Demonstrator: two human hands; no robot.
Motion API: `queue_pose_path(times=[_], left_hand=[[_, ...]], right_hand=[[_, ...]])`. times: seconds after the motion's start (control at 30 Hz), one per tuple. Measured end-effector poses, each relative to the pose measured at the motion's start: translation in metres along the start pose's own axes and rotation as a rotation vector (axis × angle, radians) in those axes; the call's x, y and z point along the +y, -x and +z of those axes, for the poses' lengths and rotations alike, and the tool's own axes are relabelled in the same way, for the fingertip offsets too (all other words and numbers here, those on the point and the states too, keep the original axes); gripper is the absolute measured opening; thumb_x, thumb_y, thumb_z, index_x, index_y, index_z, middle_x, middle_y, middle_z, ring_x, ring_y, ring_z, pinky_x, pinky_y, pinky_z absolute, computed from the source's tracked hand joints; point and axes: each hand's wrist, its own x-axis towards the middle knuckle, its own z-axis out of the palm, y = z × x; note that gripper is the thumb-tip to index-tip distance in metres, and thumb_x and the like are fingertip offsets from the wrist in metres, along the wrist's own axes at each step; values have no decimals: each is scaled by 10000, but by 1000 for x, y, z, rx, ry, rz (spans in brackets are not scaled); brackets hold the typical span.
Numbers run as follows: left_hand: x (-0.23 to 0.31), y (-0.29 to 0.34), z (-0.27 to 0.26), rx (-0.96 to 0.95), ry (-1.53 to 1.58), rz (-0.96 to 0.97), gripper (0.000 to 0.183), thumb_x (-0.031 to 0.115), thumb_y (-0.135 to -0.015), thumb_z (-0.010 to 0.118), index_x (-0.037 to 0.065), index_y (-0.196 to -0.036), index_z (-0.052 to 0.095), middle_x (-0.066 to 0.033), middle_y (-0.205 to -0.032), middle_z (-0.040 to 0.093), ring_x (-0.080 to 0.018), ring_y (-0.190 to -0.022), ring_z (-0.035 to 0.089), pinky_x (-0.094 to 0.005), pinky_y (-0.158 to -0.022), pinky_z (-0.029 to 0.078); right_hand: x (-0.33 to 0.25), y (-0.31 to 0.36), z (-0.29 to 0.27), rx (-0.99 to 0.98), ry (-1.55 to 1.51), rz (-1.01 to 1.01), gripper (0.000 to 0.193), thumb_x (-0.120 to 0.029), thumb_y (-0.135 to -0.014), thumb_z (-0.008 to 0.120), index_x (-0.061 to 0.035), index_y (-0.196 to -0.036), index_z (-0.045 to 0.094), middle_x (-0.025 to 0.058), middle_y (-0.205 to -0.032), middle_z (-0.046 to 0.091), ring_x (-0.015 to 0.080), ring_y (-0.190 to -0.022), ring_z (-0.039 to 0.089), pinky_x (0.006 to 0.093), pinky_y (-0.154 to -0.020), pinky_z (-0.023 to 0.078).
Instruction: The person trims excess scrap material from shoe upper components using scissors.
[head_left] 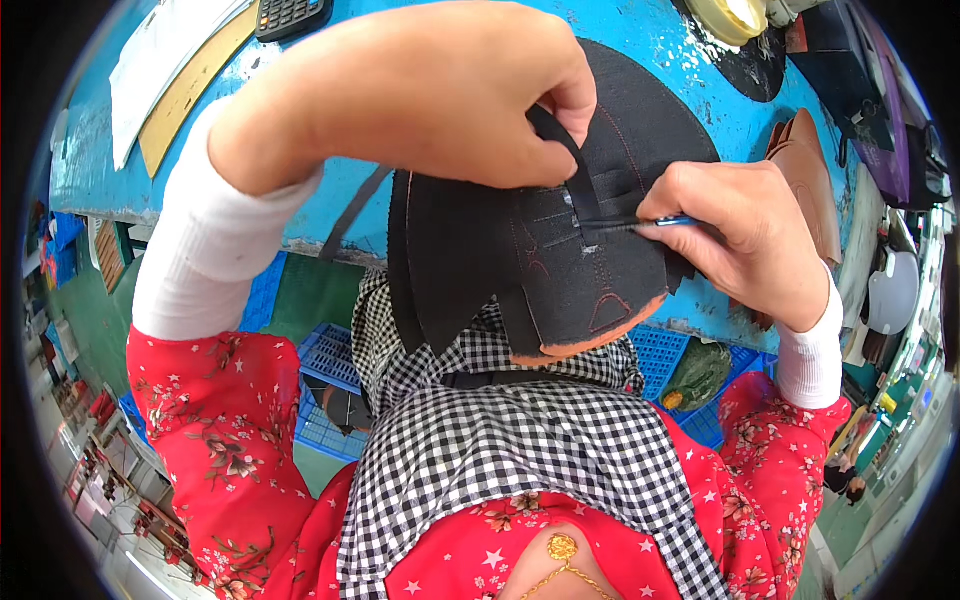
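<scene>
My left hand point(500, 95) pinches a narrow black strip point(584, 188) between thumb and fingers. The strip bends down onto black sewn panels point(650, 120) marked with reddish stitching and white smears. My right hand point(745, 220) grips a slim tool point(674, 221) with a blue handle; its dark end is blurred and meets the panels beside the strip, so I cannot tell its exact kind. An orange-brown edge point(600, 335) shows along the near side of the panels, which overhang the table's front edge. A dark strip end point(355, 215) hangs out at their left.
The blue table point(340, 190) carries a calculator point(292, 15) and papers point(165, 65) at back left. A pale yellow container point(730, 15) stands at back right. Stacked brown pieces point(805, 180) lie at the right edge. Blue plastic baskets point(330, 355) are below, near my checked apron point(500, 450).
</scene>
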Motion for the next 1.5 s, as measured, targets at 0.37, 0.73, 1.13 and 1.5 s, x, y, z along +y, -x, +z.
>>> queue_pose_path(times=[0.37, 0.73, 1.13, 1.5], left_hand=[[15, -9, -46, -439, 287, -46, 190, 172, -868, 575, -3, -897, 645, -191, -794, 656, -363, -757, 625, -399, -687, 490], [14, -15, -27, -330, 117, -115, 202, 178, -888, 576, 7, -977, 634, -168, -838, 665, -312, -786, 629, -377, -702, 480], [-21, -6, -1, -101, 24, 130, 159, 149, -841, 641, 13, -905, 590, -92, -810, 578, -176, -756, 558, -300, -670, 446], [-24, -8, -9, -36, 596, -116, 159, 134, -909, 664, -9, -978, 657, 52, -778, 628, -1, -686, 501, -162, -609, 397]], right_hand=[[-15, -3, -13, 75, 218, 278, 182, -149, -846, 689, -25, -917, 576, 122, -821, 614, 320, -704, 604, 349, -629, 465], [-5, -1, -10, 96, 176, 243, 230, -212, -867, 699, -17, -898, 581, 109, -753, 596, 255, -644, 573, 305, -610, 451], [-3, -28, -8, 20, 233, 196, 249, -234, -859, 703, -28, -903, 572, 108, -749, 586, 269, -637, 550, 316, -584, 437], [-68, -2, 51, 42, 542, 225, 485, -81, -757, 731, 21, -1208, 585, 202, -1279, 600, 227, -746, 697, 306, -553, 539]])
